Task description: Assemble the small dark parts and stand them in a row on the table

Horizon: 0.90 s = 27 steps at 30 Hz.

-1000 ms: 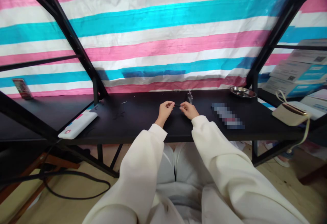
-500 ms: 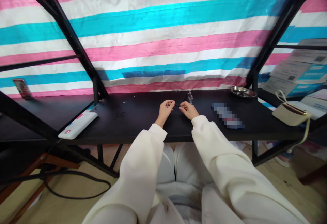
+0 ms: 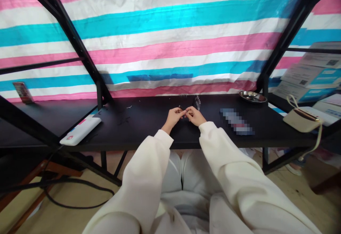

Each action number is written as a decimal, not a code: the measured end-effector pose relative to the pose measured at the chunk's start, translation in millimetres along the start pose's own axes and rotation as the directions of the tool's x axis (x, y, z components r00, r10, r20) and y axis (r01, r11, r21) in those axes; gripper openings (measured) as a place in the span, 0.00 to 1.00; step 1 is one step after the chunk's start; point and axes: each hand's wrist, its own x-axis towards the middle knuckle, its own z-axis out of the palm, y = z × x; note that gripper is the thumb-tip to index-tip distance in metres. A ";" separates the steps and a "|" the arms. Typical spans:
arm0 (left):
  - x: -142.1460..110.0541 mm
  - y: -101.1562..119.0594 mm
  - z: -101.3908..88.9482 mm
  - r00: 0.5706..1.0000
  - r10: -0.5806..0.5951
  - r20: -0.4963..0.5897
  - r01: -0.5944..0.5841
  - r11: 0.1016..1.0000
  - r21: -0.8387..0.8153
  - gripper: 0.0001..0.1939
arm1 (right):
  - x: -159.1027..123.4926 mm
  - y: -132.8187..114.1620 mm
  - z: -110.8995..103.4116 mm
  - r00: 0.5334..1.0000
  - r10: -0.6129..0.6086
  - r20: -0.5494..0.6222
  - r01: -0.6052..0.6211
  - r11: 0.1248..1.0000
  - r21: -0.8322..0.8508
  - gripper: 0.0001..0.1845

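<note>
Above the black table (image 3: 149,127), my left hand (image 3: 173,117) and my right hand (image 3: 195,116) meet with their fingertips together. My left hand is closed in a pinch, and the dark end of a thin black stick-like piece (image 3: 180,107) shows above its fingers. Pinched too, my right hand touches the left at the fingertips; what lies between its fingers is too small to make out. Just behind the right hand lies a clear, jagged-edged strip (image 3: 198,102). Thin dark scraps (image 3: 124,121) lie left of my hands, hard to tell from the tabletop.
A shiny metal dish (image 3: 253,97) sits at the back right, with a blurred-out flat item (image 3: 237,122) before it. A white oblong device (image 3: 81,131) with a cable lies left. At right are a cream bag (image 3: 302,120) and stacked boxes (image 3: 306,68). Black frame bars flank the table.
My hands have come closer together, fingertips now meeting. The thin black piece that spanned the gap between them is now mostly hidden by the fingers.
</note>
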 end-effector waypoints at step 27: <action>12.6 -7.9 -162.0 0.789 -0.040 -0.614 0.582 0.372 0.723 0.12 | -0.9 -0.1 -3.4 0.999 0.014 -0.039 -0.021 0.987 -0.160 0.13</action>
